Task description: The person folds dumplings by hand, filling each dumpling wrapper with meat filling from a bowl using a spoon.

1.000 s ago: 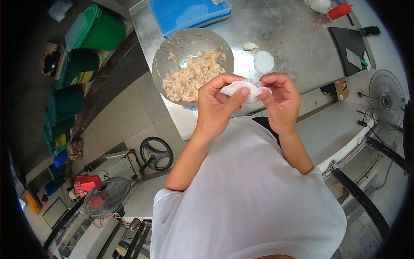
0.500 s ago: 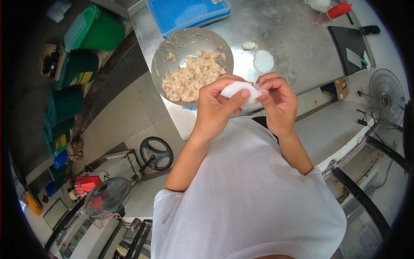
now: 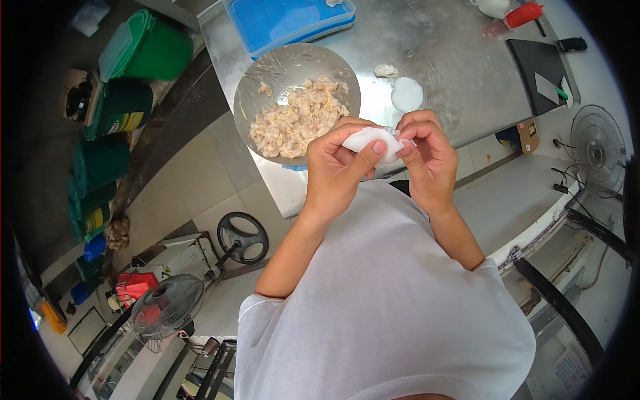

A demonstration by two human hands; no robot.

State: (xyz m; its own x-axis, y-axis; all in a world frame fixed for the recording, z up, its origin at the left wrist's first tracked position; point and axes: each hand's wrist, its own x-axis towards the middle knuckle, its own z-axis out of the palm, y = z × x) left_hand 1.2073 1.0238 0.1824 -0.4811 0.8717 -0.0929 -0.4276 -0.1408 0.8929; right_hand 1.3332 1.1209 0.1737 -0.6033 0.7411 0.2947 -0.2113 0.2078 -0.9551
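Note:
Between my two hands is a white dumpling (image 3: pixel 363 139), its wrapper folded over into a half-round. My left hand (image 3: pixel 338 163) cradles it, thumb lying across the front. At its right end, the thumb and fingers of my right hand (image 3: pixel 430 153) pinch a crimped edge. Any filling inside is hidden. Just left of my hands a wide metal bowl (image 3: pixel 250 100) holds a pale, chunky filling mix (image 3: pixel 293 123). Beyond my fingers, a flat round stack of white wrappers (image 3: pixel 407 95) lies on the steel table, with a small whitish lump (image 3: pixel 385 71) beside it.
A blue-lidded plastic container (image 3: pixel 287 23) stands behind the bowl on the steel table (image 3: pixel 460 73). To the right are a red squeeze bottle (image 3: pixel 524 15) and a black board (image 3: pixel 533 73) with a knife. Green bins (image 3: pixel 150 50) line the left; standing fans are at both sides.
The wrapper's right end looks slightly more gathered under my right fingers, and the half-round has turned a little. Both hands have shifted only slightly; the bowl and table items stay put.

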